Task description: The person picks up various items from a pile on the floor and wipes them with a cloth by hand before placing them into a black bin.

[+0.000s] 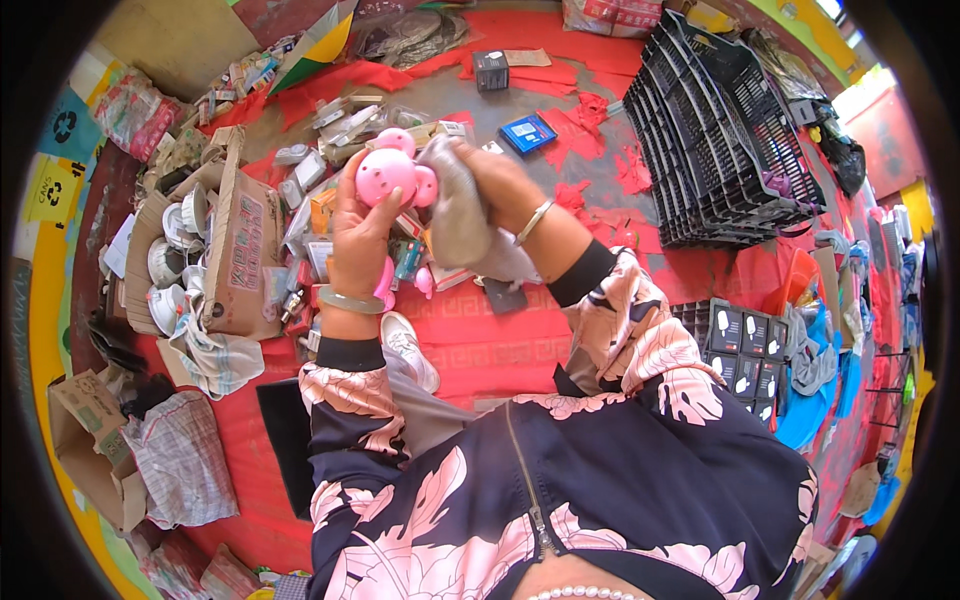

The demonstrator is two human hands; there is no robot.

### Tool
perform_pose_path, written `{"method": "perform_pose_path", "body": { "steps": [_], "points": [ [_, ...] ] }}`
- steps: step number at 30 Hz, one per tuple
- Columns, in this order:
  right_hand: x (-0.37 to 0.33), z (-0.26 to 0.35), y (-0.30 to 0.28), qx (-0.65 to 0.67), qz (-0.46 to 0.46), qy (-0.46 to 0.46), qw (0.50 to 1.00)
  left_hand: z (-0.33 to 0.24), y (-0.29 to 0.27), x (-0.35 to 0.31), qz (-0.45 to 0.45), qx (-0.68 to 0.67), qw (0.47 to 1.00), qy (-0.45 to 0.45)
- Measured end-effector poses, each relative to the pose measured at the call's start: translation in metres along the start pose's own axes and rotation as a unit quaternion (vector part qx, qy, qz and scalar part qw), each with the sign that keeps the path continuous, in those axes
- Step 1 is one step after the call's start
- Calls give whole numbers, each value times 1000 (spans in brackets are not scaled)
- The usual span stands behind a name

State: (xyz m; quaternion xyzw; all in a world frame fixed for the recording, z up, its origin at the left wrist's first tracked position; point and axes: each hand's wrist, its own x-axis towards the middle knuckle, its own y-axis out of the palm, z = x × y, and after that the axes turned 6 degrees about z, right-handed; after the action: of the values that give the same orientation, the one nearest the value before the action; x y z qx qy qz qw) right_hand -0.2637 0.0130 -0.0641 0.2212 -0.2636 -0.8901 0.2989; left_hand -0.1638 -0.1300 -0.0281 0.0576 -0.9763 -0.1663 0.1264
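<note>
My left hand (pixel 358 243) is wrapped round a glossy pink plastic thing (pixel 380 178) with several round lobes and small dark dots on its largest lobe. It is held up at chest height, and its exact kind cannot be told. In my right hand (pixel 510 190) is a grey cloth (pixel 458 200), pressed against the right side of the pink thing. The cloth hides part of that side and some of my right fingers. Below my left wrist, a small pink piece (pixel 424 283) shows near the floor; whether it belongs to the held thing is unclear.
Boxed small goods lie ahead on the red floor covering (pixel 480 340). At the left stands a cardboard box (pixel 240 235) of white round fixtures. Stacked black plastic crates (pixel 700 150) stand at the right, with black small boxes (pixel 735 350) nearer. A blue box (pixel 528 133) lies ahead.
</note>
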Motion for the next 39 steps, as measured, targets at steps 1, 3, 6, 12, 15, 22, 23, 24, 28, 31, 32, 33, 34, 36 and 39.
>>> {"method": "perform_pose_path", "body": {
  "steps": [1, 3, 6, 12, 15, 22, 23, 24, 28, 31, 32, 33, 34, 36, 39],
  "points": [
    [-4, -12, 15, -46, 46, -52, 997, 14, -9, 3, 24, 21, 999, 38],
    [-3, -27, 23, -137, 87, -218, 962, 20, -4, 4, 33, 72, 996, 38],
    [1, -27, 7, -230, 7, -177, 957, 22, -7, 5, 66, 118, 991, 19],
    [-15, -6, -3, 159, 132, 72, 976, 11, -5, 4, 113, 426, 874, 203],
    [-12, -16, 0, 115, 118, 89, 982, 4, -7, 1, 138, 439, 867, 190],
    [-1, -21, -13, -174, -19, 5, 984, 13, -9, -4, 60, 195, 979, 23],
    [2, -13, -18, -157, -74, -5, 985, 11, -7, -3, 24, 137, 990, -5],
    [3, -5, -23, -140, -129, -15, 982, 8, -8, -1, 11, 98, 994, -53],
    [-14, 32, -9, 112, -66, -142, 981, 12, -27, 1, 14, -18, 988, -154],
    [-15, 17, -2, -64, 29, -140, 988, 18, -22, -2, 60, -64, 982, -168],
    [-15, 11, 0, -141, 40, -133, 980, 20, -17, 0, 81, -33, 981, -173],
    [-6, 2, -6, -432, 63, -377, 817, 23, -12, 2, 103, -2, 979, -177],
    [0, -3, 2, -650, 83, -552, 516, 27, -13, 1, 116, 31, 976, -181],
    [-13, -20, 5, -671, 50, -447, 589, 37, -15, -4, 92, 73, 971, -210],
    [-21, -26, 10, -697, 58, -310, 644, 38, -26, -7, 129, 161, 949, -237]
  ]
}}
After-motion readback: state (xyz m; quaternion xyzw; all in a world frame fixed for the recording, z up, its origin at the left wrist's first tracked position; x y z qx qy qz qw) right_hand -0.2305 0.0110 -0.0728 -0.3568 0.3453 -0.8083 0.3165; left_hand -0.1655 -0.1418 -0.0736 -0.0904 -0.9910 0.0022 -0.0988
